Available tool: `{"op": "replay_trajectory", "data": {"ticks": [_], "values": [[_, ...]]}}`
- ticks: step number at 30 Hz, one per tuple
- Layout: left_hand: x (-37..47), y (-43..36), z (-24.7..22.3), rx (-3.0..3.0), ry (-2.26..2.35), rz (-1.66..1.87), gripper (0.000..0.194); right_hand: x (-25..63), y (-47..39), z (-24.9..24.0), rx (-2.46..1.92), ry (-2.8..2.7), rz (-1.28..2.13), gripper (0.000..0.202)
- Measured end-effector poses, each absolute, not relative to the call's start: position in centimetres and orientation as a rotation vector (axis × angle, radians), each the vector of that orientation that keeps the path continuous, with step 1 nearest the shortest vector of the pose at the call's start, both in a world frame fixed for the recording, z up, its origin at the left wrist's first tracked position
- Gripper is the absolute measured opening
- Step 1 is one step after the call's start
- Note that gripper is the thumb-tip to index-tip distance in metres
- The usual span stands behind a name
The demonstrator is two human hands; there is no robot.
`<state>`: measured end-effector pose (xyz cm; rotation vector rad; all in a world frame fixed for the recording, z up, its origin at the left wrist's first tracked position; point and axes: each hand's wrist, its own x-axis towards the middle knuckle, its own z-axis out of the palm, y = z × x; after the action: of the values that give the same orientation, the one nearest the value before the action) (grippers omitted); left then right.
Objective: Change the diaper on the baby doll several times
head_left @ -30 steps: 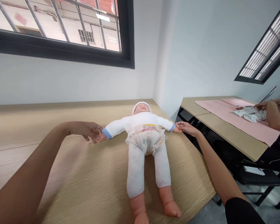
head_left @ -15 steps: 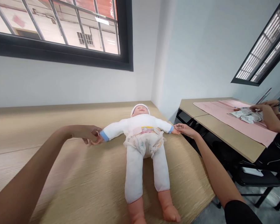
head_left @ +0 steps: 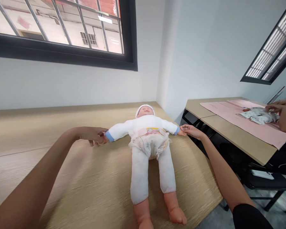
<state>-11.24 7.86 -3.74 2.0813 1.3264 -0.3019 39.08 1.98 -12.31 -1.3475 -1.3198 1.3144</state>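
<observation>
A baby doll [head_left: 146,124] lies on its back on the wooden table, arms spread wide and legs toward me. It wears a white cap [head_left: 145,106], a white body with blue cuffs and a patterned diaper [head_left: 152,143] around its hips. My left hand [head_left: 92,135] is closed around the doll's hand on the left, which it partly hides. On the other side my right hand [head_left: 192,130] pinches the doll's hand [head_left: 181,132] between thumb and fingers, just beyond the blue cuff.
The wooden table [head_left: 85,181] meets the wall behind the doll. To the right, past a gap, another table carries a pink cloth [head_left: 231,116] with printed baby clothes [head_left: 259,115], where another person's hands rest. A black chair [head_left: 267,183] holds a white object.
The whole scene has shifted slightly right and up in view. Both my hands keep their hold on the doll's hands, and its pose looks the same.
</observation>
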Motion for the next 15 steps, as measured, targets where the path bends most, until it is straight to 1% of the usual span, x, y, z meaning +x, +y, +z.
{"op": "replay_trajectory", "data": {"ticks": [4, 11, 15], "values": [[-11.2, 7.6, -3.3, 1.836, 1.337, -0.259, 0.045, 39.2, 2.0, -12.4, -1.349, -1.319, 1.309, 0.033], [-10.8, 8.2, -4.1, 1.893, 1.423, -0.294, 0.041, 39.6, 2.3, -12.7, -1.348, -1.36, 1.275, 0.039], [-10.5, 8.3, -4.3, 1.931, 1.453, -0.329, 0.047, 39.7, 2.2, -12.7, -1.35, -1.364, 1.252, 0.041]]}}
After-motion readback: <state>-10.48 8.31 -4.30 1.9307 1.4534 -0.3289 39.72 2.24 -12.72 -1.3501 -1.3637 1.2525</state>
